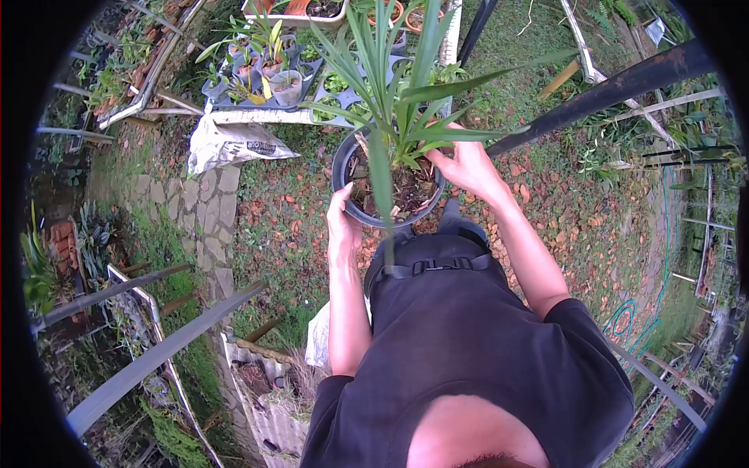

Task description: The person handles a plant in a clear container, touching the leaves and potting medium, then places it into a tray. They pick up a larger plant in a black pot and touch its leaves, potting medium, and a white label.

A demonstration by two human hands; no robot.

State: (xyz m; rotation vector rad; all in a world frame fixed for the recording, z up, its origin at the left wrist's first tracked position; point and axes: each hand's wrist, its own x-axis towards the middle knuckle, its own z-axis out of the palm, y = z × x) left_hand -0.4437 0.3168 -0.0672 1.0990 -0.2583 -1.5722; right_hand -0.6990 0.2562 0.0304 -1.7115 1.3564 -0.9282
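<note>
A round black plant pot (340, 173) is held up in front of my waist. It contains dark soil with bark chips (413, 191), and a leafy plant (399, 117) with long, strap-like green leaves grows from it. My left hand (343, 222) grips the pot's left side, thumb at the rim and fingers mostly hidden beneath. On the right, my right hand (470, 168) is closed at the rim, its thumb reaching over the edge near the plant's base. Leaves cover part of its fingers. One long leaf hangs down across the front of the pot.
Beyond the pot, a bench (265, 117) carries seedling trays and small potted plants (287, 90). A white printed bag (234, 148) lies beside it. A dark metal post (608, 93) slants in at right. Stone paving (207, 210) and reddish chips cover the ground; a green hose (624, 316) lies at right.
</note>
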